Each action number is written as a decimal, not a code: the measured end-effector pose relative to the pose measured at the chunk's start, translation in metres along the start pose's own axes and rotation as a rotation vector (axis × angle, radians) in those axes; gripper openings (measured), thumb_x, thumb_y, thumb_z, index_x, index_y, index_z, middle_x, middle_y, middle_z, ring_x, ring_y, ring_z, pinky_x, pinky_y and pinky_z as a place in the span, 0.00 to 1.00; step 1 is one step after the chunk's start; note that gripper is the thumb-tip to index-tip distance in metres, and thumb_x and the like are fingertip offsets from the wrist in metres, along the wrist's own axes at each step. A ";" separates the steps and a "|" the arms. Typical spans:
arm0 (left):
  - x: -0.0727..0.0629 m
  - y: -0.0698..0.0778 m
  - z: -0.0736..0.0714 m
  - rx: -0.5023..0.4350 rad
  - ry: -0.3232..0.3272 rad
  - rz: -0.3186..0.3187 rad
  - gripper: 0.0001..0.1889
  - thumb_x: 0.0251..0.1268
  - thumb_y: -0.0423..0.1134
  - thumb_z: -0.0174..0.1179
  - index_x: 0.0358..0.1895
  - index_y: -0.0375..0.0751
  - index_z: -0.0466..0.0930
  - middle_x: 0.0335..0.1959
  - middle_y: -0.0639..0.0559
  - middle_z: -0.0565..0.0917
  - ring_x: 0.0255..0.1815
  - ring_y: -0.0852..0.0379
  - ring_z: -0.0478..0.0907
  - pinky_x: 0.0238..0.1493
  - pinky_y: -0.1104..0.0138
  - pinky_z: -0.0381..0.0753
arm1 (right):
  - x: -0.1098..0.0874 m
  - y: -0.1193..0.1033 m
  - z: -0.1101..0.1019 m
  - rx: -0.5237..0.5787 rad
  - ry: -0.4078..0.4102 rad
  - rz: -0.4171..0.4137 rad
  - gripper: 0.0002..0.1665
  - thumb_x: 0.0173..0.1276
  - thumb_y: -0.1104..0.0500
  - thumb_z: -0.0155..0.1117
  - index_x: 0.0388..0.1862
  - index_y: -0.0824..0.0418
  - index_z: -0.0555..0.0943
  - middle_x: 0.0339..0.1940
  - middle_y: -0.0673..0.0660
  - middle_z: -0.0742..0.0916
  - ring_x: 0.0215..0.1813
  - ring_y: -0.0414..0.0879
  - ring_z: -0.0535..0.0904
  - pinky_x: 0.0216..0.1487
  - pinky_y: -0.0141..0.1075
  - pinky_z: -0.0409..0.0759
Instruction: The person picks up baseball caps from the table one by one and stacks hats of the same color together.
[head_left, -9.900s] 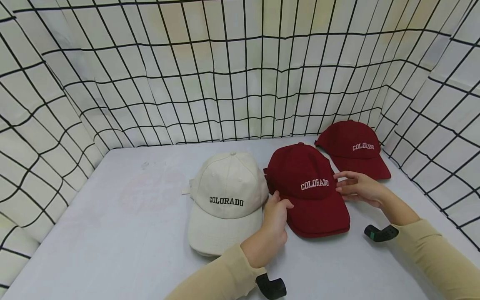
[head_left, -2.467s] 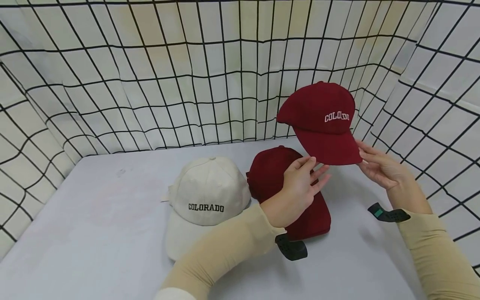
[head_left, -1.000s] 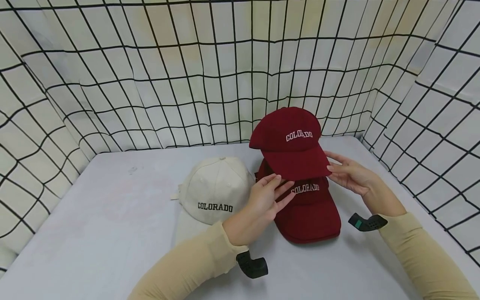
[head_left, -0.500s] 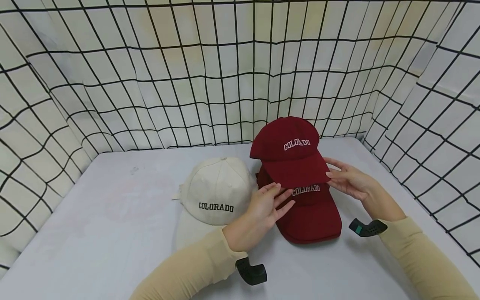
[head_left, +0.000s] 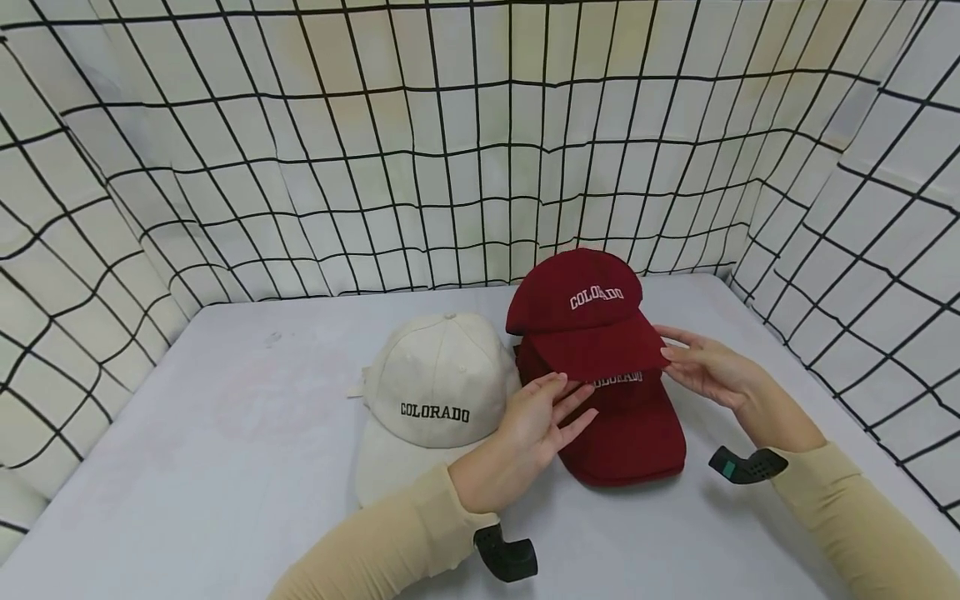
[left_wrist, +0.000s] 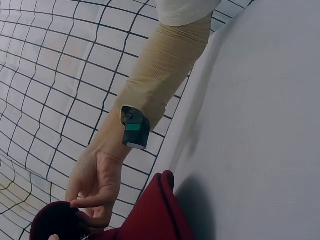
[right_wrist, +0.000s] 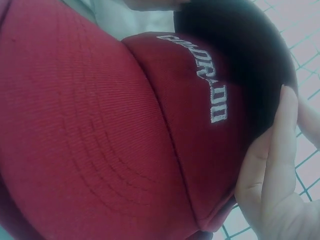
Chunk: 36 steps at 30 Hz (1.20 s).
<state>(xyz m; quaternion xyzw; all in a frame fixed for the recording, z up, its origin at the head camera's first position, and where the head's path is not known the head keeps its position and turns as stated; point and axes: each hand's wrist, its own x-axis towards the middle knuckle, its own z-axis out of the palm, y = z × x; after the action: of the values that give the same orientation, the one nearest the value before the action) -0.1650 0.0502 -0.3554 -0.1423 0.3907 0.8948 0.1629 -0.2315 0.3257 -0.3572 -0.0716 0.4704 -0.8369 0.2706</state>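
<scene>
A red baseball cap (head_left: pixel 596 333) lettered COLORADO sits over the crown of a second red cap (head_left: pixel 626 446) in the head view, partly covering its lettering. My left hand (head_left: pixel 513 442) pinches the left corner of the upper cap's brim, its other fingers spread in front of the lower cap. At the opposite corner, my right hand (head_left: pixel 708 371) holds the brim between thumb and fingers. From the right wrist, the dark underside of that brim (right_wrist: pixel 235 45) shows above the lower cap's lettering. Left of both, an off-white COLORADO cap (head_left: pixel 435 379) lies with its brim partly behind my left arm.
All the caps are on a white-covered table (head_left: pixel 187 433). Black grid panels (head_left: pixel 337 167) backed with white sheet enclose the back and both sides. A black wrist device (head_left: pixel 506 554) sticks out below my left cuff, another (head_left: pixel 746 465) below the right.
The red cap from the back right corner has been picked up, carried left and lowered over the front red cap. During the last second it sank further, both hands staying on its brim.
</scene>
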 end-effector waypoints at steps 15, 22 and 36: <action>-0.012 0.002 0.002 -0.015 -0.013 -0.021 0.05 0.81 0.34 0.52 0.52 0.40 0.69 0.45 0.46 0.76 0.52 0.52 0.84 0.63 0.47 0.77 | -0.009 0.000 0.006 0.051 -0.011 0.042 0.16 0.82 0.69 0.49 0.57 0.59 0.81 0.52 0.61 0.87 0.50 0.48 0.87 0.49 0.34 0.84; -0.016 0.001 0.001 0.011 -0.015 -0.027 0.04 0.81 0.34 0.52 0.50 0.40 0.69 0.45 0.46 0.78 0.49 0.53 0.85 0.63 0.46 0.77 | -0.011 0.004 -0.001 -0.016 -0.025 0.032 0.17 0.82 0.69 0.48 0.58 0.57 0.81 0.52 0.59 0.87 0.50 0.46 0.87 0.49 0.34 0.84; -0.018 -0.004 -0.002 0.021 -0.029 -0.024 0.02 0.81 0.34 0.52 0.47 0.41 0.69 0.44 0.47 0.78 0.51 0.52 0.85 0.64 0.46 0.76 | 0.002 -0.003 -0.002 -0.316 0.212 0.058 0.25 0.84 0.57 0.51 0.73 0.61 0.59 0.49 0.49 0.87 0.46 0.40 0.85 0.49 0.33 0.85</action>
<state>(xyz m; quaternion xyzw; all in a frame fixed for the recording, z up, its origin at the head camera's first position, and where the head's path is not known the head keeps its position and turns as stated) -0.1470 0.0479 -0.3531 -0.1323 0.3959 0.8905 0.1809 -0.2351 0.3276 -0.3562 -0.0110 0.6238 -0.7473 0.2287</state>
